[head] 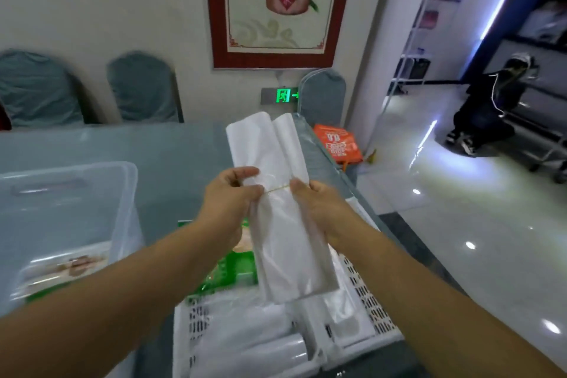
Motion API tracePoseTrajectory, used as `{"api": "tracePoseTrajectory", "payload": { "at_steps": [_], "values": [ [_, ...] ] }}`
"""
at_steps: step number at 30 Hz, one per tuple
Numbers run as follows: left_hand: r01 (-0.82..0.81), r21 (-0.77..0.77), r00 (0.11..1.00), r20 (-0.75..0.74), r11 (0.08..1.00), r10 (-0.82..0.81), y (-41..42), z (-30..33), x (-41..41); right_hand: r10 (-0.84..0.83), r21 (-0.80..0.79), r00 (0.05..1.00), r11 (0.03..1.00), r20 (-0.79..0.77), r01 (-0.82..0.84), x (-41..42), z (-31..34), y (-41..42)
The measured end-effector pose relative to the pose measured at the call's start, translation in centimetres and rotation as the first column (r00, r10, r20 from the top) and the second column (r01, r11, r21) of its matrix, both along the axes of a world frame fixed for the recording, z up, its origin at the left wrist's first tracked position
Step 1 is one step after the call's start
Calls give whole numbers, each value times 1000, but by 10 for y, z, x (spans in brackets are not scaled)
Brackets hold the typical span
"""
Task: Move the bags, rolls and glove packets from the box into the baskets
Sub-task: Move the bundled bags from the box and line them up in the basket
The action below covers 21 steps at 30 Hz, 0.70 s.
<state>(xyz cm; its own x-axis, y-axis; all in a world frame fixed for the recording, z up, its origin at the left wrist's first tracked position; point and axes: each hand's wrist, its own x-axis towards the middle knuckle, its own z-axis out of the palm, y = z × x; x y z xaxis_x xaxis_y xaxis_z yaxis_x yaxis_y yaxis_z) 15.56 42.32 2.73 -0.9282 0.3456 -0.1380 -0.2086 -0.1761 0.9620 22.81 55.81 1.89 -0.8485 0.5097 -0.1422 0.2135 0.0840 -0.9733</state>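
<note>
A flat bundle of white plastic bags (282, 224), tied across its middle with a thin rubber band, is held upright in the air over the baskets. My left hand (230, 196) pinches its left edge at the band. My right hand (313, 202) grips its right edge at the same height. Under the bundle stands a white slotted basket (371, 301) with white rolls and bags (260, 344) in it. Green packets (233, 273) lie just behind it, partly hidden by my left arm. The clear plastic box (92, 193) stands at the left with a packet (61, 270) inside.
The grey-blue table (184, 147) runs to an edge at the right, with shiny floor beyond. Covered chairs (141, 89) line the far wall. An orange bag (337, 141) lies on the floor past the table's corner. A person in black crouches at the far right.
</note>
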Motion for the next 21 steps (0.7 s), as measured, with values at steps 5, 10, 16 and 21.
{"api": "tracePoseTrajectory", "payload": {
  "at_steps": [5, 10, 16, 21],
  "values": [
    [95, -53, 995, 23, 994, -94, 119, -35, 32, 27, -165, 999, 986, 44, -19, 49, -25, 107],
    [241, -305, 955, -91, 921, -281, 200, -86, 50, -98, -109, 982, 987, 158, 116, 84, -51, 197],
    [300, -646, 857, -141, 702, -496, 209, -157, 84, -193, 160, 924, 976, 329, 146, 104, -111, 236],
    [430, -700, 737, -93, 570, -670, 211, -190, 110, -213, 433, 895, 901, 391, 25, 99, -154, 206]
  ]
}}
